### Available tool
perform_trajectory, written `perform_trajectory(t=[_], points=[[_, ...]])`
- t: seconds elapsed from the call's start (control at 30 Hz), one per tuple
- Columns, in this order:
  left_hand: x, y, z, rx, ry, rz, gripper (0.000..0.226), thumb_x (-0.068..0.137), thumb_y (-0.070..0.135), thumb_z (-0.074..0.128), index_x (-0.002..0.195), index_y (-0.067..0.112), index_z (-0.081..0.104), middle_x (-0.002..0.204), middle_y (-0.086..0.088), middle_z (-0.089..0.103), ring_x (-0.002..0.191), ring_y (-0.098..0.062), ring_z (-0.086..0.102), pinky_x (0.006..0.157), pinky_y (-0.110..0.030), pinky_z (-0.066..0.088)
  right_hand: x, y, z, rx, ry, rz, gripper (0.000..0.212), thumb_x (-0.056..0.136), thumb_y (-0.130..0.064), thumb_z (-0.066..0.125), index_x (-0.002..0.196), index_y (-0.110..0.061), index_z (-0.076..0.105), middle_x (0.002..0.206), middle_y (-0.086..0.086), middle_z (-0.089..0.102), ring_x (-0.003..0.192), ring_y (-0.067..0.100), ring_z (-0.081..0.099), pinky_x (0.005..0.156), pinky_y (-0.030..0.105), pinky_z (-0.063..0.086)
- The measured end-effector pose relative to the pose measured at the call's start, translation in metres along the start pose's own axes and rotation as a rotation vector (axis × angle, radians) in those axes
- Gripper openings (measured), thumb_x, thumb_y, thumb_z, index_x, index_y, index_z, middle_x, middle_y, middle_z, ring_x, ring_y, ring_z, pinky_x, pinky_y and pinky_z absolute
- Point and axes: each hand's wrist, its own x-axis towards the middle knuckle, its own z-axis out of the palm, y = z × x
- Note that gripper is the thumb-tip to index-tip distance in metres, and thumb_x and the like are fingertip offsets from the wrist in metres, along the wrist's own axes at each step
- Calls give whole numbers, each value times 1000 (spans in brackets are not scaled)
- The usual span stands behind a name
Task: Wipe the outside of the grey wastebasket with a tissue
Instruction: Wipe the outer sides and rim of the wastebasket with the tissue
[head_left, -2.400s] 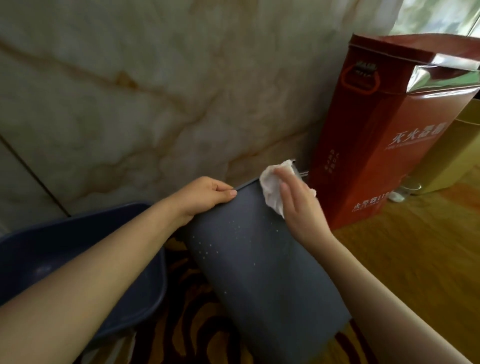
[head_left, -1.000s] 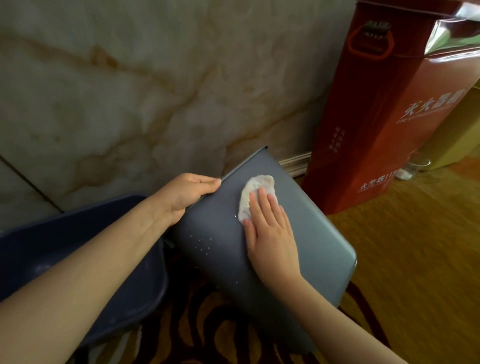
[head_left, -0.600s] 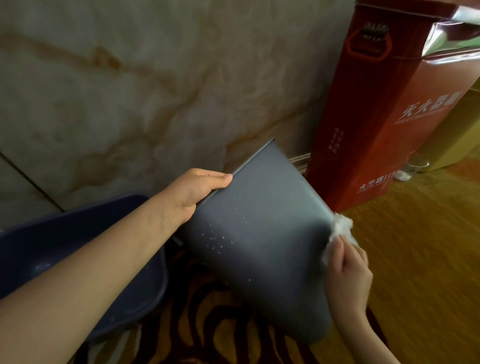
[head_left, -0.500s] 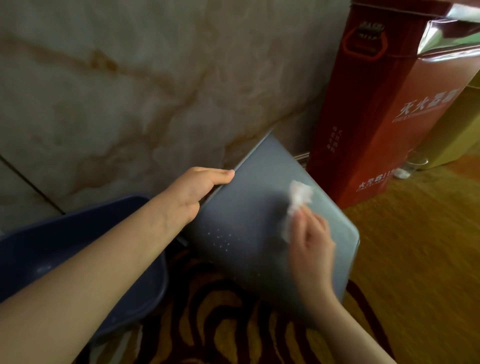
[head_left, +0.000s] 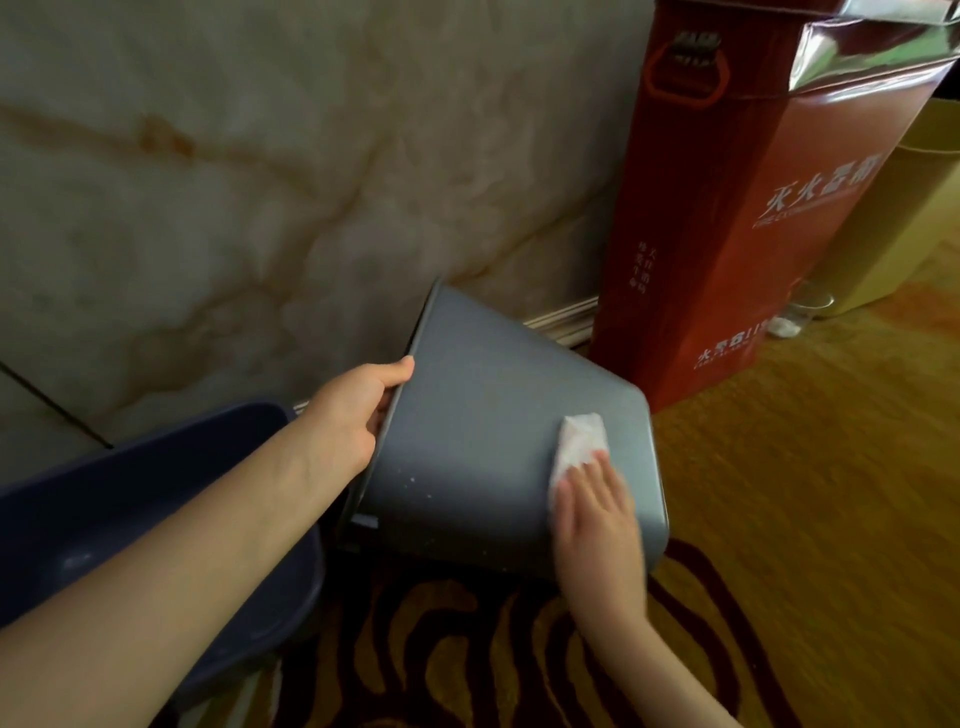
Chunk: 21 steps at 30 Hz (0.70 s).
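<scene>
Left hand (head_left: 358, 410) fingers clenched on wastebasket (head_left: 483, 447) rim; right hand (head_left: 597, 514) flat, fingers released, pressing tissue (head_left: 579, 441); wastebasket tipped, mouth toward wall

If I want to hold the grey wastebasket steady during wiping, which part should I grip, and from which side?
Probably the open rim, from the left. The grey wastebasket lies tilted with its rim toward the wall; the left hand hooks fingers over that thin edge, leaving the broad side free for the right hand and tissue.

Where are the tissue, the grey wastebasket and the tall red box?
tissue (head_left: 583, 439), head view, on its white middle above the fingertips.
grey wastebasket (head_left: 483, 447), head view, on its bare outer side.
tall red box (head_left: 691, 249), head view, on its darker left face.
</scene>
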Motion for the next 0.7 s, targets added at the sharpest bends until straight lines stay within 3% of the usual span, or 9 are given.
perform_trajectory(t=[0.1, 0.23, 0.37, 0.43, 0.5, 0.57, 0.63, 0.7], points=[[-2, 1, 3, 3, -12, 4, 19, 86, 25, 58, 77, 10, 64, 57, -3, 68, 64, -21, 62, 67, -36, 51, -4, 49, -10, 52, 80, 234, 34, 96, -22, 35, 91, -7, 65, 108, 14, 67, 119, 32, 50, 105, 41, 33], [-7, 3, 11, 33, -5, 41, 17, 85, 25, 60, 83, 9, 64, 73, -6, 65, 68, -23, 63, 69, -37, 53, 2, 69, -24, 238, 238, 438, 36, 98, -20, 35, 87, -4, 65, 99, 18, 65, 113, 32, 50, 85, 35, 37], [-5, 1, 11, 42, -36, 37, 18, 84, 27, 60, 80, 11, 66, 53, -1, 69, 55, -18, 67, 59, -33, 53, 26, 12, -34, 404, 274, 207, 31, 96, -14, 40, 67, -15, 52, 79, 9, 57, 85, 7, 49, 69, 11, 35], [-5, 1, 14, 42, -54, 48, 19, 85, 28, 59, 81, 11, 67, 53, 0, 70, 52, -16, 67, 54, -30, 53, 42, -34, -29, 418, 194, -18, 31, 91, -3, 46, 63, -15, 48, 71, 9, 52, 76, 13, 47, 67, 20, 37], [-4, 0, 18, 38, -56, 74, 19, 85, 27, 58, 80, 10, 67, 52, -1, 70, 48, -14, 66, 50, -26, 54, 55, -74, -15, 291, 75, -263, 23, 86, 1, 49, 66, -8, 55, 71, 14, 56, 81, 27, 52, 79, 35, 40], [-3, -1, 20, 42, -50, 103, 19, 85, 26, 59, 80, 10, 67, 54, -2, 70, 47, -14, 66, 53, -26, 54, 63, -92, 1, 130, -26, -456, 20, 90, -4, 45, 79, -1, 61, 85, 17, 63, 95, 32, 55, 97, 41, 38], [-3, -1, 19, 47, -27, 109, 18, 84, 27, 60, 78, 12, 68, 55, -2, 69, 47, -14, 66, 54, -28, 53, 69, -84, 9, 36, -56, -500, 25, 94, -11, 40, 100, 2, 61, 109, 20, 63, 115, 33, 51, 109, 42, 30], [-3, -1, 17, 42, -15, 102, 15, 84, 27, 61, 78, 14, 66, 51, 1, 69, 46, -14, 65, 51, -26, 53, 75, -59, 9, -6, -29, -442, 29, 93, -9, 43, 112, 7, 57, 124, 26, 57, 125, 35, 46, 112, 42, 29]])
